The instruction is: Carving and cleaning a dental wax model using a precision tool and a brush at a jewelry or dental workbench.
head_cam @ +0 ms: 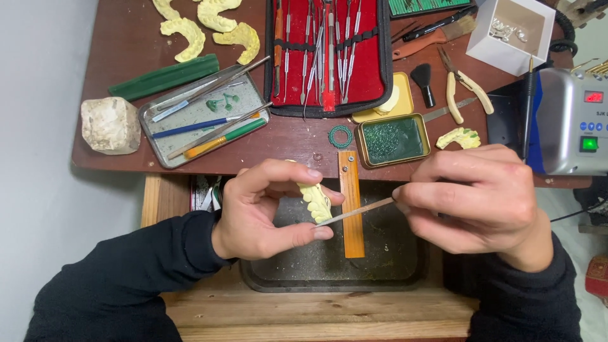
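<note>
Seen from above, a person in black sleeves worked at a dark red-brown workbench (126,44). The left hand (266,212) pinched a pale yellow dental cast (315,199) between thumb and fingers, holding it above a dark tray (329,266) set into the bench's lower wooden ledge. The right hand (484,196) had its fingers pressed together around a thin metal hand instrument (354,212), whose tip touched the lower edge of the cast. Just behind the cast, an orange wooden bench peg (351,209) jutted from the bench edge toward the person. On the bench above the hands lay a small rectangular tin of green wax (392,139), a little green ring (340,136) beside it, and an open red-lined case of metal instruments (329,54). To the left sat a metal tray (190,117) holding 1 blue-handled tool, 1 green and orange tool and several plain metal ones, with a green wax bar (164,77) behind it and a rough white stone block (109,125) at the bench's left end. 4 more pale yellow casts (209,25) lay at the back left. To the right were another yellow cast (461,137), cream-handled pliers (465,85), a small black brush (423,82), a white box (516,31) and a silver electronic unit (570,120) with a lit green switch.
</note>
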